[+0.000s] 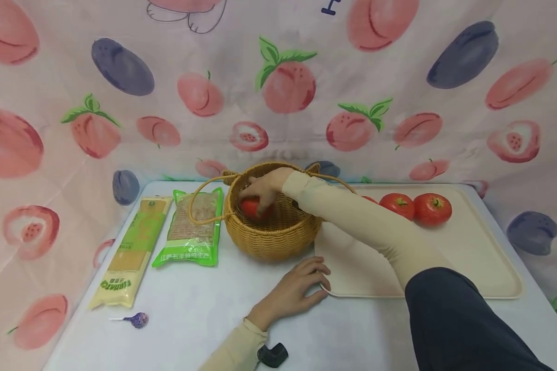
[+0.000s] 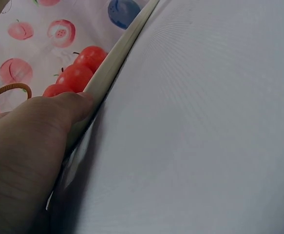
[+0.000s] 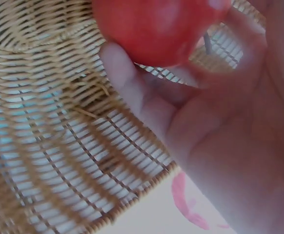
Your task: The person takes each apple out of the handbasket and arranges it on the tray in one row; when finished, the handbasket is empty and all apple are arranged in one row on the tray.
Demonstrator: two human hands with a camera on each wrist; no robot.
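Inside the wicker basket (image 1: 274, 245), my right hand (image 1: 266, 188) holds a red apple (image 1: 250, 207) low against the left side. The right wrist view shows the fingers curled under this apple (image 3: 156, 31), with the woven wall close by. My left hand (image 1: 292, 291) lies on the table by the near left corner of a cream tray (image 1: 473, 257). Its fingers are relaxed and its thumb (image 2: 78, 105) touches the tray rim. More red apples (image 1: 432, 209) sit together on the tray's far part, one partly hidden behind the right sleeve.
Left of the basket lie a green-edged bag of brownish food (image 1: 192, 221) and a long yellow-green noodle packet (image 1: 132, 247). A purple-wrapped lollipop (image 1: 139, 320) is near the table's left edge. The basket's handle (image 1: 192, 206) hangs out leftward. A fruit-print cloth (image 1: 288, 129) stands behind.
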